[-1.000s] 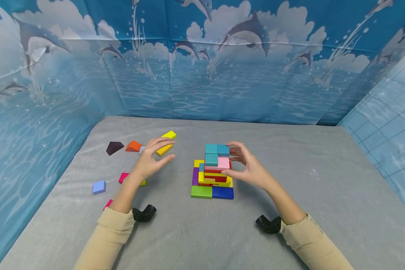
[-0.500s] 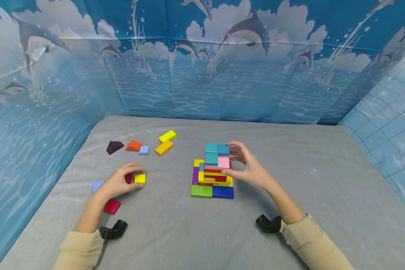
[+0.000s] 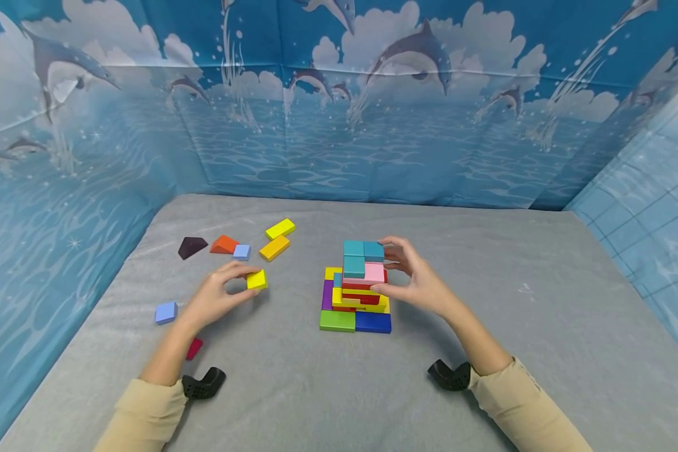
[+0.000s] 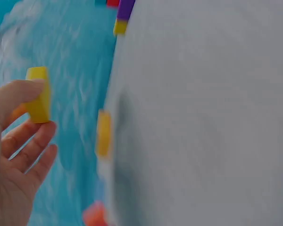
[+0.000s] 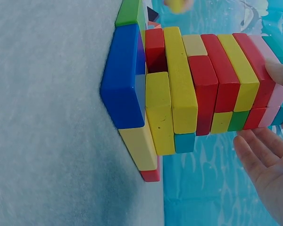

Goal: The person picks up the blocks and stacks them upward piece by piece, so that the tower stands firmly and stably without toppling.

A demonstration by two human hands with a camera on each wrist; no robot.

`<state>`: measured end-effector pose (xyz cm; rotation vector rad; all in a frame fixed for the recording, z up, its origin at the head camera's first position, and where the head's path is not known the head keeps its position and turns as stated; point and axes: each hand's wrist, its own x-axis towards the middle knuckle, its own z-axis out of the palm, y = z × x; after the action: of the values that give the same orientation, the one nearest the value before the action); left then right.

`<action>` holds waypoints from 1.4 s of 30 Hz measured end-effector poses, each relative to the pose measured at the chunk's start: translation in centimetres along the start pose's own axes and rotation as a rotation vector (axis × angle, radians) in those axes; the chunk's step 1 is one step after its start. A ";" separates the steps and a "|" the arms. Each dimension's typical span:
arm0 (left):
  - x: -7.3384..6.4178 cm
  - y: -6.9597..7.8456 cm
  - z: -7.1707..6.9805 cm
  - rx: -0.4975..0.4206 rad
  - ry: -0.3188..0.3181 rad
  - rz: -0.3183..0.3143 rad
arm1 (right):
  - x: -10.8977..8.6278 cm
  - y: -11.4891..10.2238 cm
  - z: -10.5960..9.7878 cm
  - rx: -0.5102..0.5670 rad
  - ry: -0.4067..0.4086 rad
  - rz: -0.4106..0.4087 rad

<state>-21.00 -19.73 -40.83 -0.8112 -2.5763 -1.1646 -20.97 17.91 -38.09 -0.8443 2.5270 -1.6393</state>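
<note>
My left hand (image 3: 217, 298) pinches a small yellow block (image 3: 257, 280) between thumb and fingers, over the left part of the table. In the left wrist view the yellow block (image 4: 39, 101) stands on end, with the thumb across its face and the other fingers spread below. A stacked tower of coloured wooden blocks (image 3: 353, 285) stands mid-table on green and blue blocks. My right hand (image 3: 415, 279) holds its upper right side. In the right wrist view the thumb (image 5: 279, 74) lies against the upper layers, and some fingers pass behind the tower.
Loose blocks lie to the left: two yellow ones (image 3: 275, 248), a light blue one (image 3: 242, 252), an orange wedge (image 3: 223, 244) and a dark one (image 3: 193, 247). Nearer are another light blue block (image 3: 166, 312) and a red one (image 3: 194, 348), partly behind the left arm.
My left hand came down to the near-left blocks, took the small yellow block, and has moved it up and to the right. The right hand has stayed at the tower.
</note>
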 end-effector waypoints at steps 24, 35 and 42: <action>9.0 11.7 8.5 -0.007 0.029 0.524 | 0.0 0.0 -0.1 -0.010 -0.018 -0.080; 8.9 11.5 9.1 0.124 0.046 0.562 | -0.1 -0.8 0.0 0.011 -0.024 -0.071; 8.7 10.7 9.3 0.070 0.073 0.529 | -0.1 -1.4 0.0 0.013 -0.023 -0.066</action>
<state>-21.83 -3.56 -36.93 -1.2992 -2.1295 -0.9129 -20.25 17.52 -36.97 -0.9492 2.4965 -1.6517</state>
